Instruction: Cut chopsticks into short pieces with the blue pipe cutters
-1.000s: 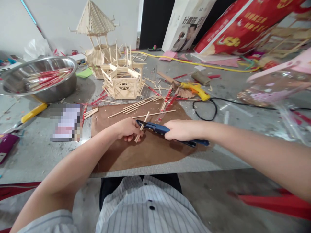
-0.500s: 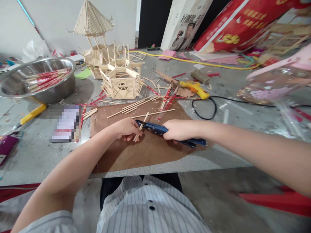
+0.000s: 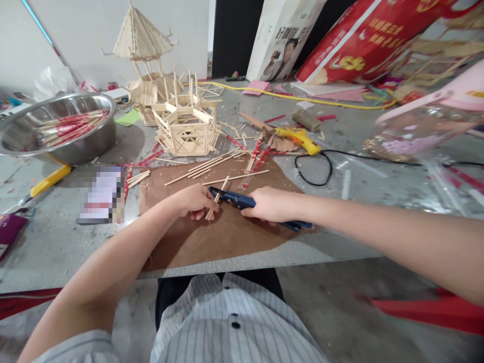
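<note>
My left hand (image 3: pixel 198 202) pinches a few thin wooden sticks (image 3: pixel 216 201) close to their lower ends, and they slant up to the right. In my right hand (image 3: pixel 266 202) is a pair of blue-handled cutting shears (image 3: pixel 234 198), its fingers wrapped round the handles. The dark jaws of the shears lie across the sticks just beside my left fingertips. Whether the blades have gone through the wood I cannot tell. Both hands are over a brown sheet (image 3: pixel 181 244), where more loose sticks (image 3: pixel 212 164) lie. Behind them stands a partly built wooden stick model (image 3: pixel 191 133).
A roofed stick pavilion (image 3: pixel 141 40) stands at the back left, near a steel bowl (image 3: pixel 108 128) holding wrapped sticks. A phone (image 3: pixel 102 194) and a yellow-handled tool (image 3: pixel 51 180) lie left. A yellow glue gun (image 3: pixel 300 138) with black cord and a pink-lidded container (image 3: pixel 412 126) are right.
The handles of the shears have come closer together as my right hand squeezed. The jaws still sit at the sticks, and the whole view has shifted slightly.
</note>
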Demonstrator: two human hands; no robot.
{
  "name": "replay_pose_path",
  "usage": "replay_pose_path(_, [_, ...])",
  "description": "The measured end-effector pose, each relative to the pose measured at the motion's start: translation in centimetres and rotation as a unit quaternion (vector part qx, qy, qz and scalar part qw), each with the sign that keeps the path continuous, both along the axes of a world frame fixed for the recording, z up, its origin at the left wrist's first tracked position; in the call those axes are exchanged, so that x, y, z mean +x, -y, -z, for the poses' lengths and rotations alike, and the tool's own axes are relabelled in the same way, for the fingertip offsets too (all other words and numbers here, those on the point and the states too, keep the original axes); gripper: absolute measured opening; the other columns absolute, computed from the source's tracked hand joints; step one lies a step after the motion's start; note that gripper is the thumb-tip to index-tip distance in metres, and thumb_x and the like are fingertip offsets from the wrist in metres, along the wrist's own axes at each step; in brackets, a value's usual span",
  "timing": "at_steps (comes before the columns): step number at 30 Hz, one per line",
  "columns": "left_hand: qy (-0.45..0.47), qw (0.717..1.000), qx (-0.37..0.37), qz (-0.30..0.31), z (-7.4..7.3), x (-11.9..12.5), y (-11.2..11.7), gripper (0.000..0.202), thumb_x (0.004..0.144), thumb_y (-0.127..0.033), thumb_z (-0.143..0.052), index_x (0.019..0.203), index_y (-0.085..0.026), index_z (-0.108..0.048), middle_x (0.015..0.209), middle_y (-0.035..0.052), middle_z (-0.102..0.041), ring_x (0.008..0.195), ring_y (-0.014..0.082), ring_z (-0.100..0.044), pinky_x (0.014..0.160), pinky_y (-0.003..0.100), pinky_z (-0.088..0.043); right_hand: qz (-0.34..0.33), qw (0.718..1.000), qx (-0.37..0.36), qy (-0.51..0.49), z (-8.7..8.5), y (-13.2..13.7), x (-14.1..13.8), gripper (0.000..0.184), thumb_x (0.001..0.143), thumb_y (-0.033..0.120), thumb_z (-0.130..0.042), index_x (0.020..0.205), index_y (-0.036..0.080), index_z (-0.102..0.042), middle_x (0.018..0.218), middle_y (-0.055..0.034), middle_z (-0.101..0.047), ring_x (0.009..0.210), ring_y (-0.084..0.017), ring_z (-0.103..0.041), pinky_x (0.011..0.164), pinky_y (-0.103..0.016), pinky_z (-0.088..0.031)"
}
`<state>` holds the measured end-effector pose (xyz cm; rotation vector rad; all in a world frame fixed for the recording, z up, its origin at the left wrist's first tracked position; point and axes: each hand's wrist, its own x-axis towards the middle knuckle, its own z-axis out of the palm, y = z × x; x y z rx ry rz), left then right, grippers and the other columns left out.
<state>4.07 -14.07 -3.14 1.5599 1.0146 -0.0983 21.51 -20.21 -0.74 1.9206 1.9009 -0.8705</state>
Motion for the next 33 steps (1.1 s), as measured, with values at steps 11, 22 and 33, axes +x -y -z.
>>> replay_pose_path(11, [0.007,1.0,-0.001,-0.008,0.1,-0.3,-0.2,0.012,0.067,-0.021,-0.056,0.06,-0.012,-0.055,0.046,-0.0021,-0.059,0.026,0.0044,-0.038,0.027,0.016,-0.027,0.031,0.998,0.054,-0.026,2.5,0.3,0.4,0.038,0.075,0.047,-0.044,0.075,0.014,-0.062,0.064,-0.0098,-0.064,0.052,-0.018,-0.06,0.049,-0.025,-0.039])
replay_pose_path(22, [0.077,0.994,0.069,-0.038,-1.3,-2.8,-1.5,0.023,0.066,-0.033,-0.063,0.062,-0.01,-0.061,0.057,0.002,-0.063,0.029,0.0022,-0.04,0.029,0.015,-0.026,-0.027,0.972,0.227,0.055,1.3,-0.2,3.5,0.054,0.073,0.063,-0.04,0.098,0.019,-0.057,0.09,-0.0107,-0.064,0.078,-0.025,-0.06,0.06,-0.031,-0.04])
replay_pose_path(33, [0.189,0.945,0.139,-0.23,0.5,-2.4,-2.4,0.034,0.064,-0.045,-0.066,0.07,-0.012,-0.062,0.051,-0.0028,-0.054,0.032,0.0044,-0.044,0.029,0.015,-0.032,-0.049,0.901,0.402,0.156,6.6,-2.3,6.0,0.069,0.082,0.058,-0.029,0.131,0.009,-0.034,0.132,-0.0206,-0.04,0.119,-0.033,-0.037,0.091,-0.052,-0.03])
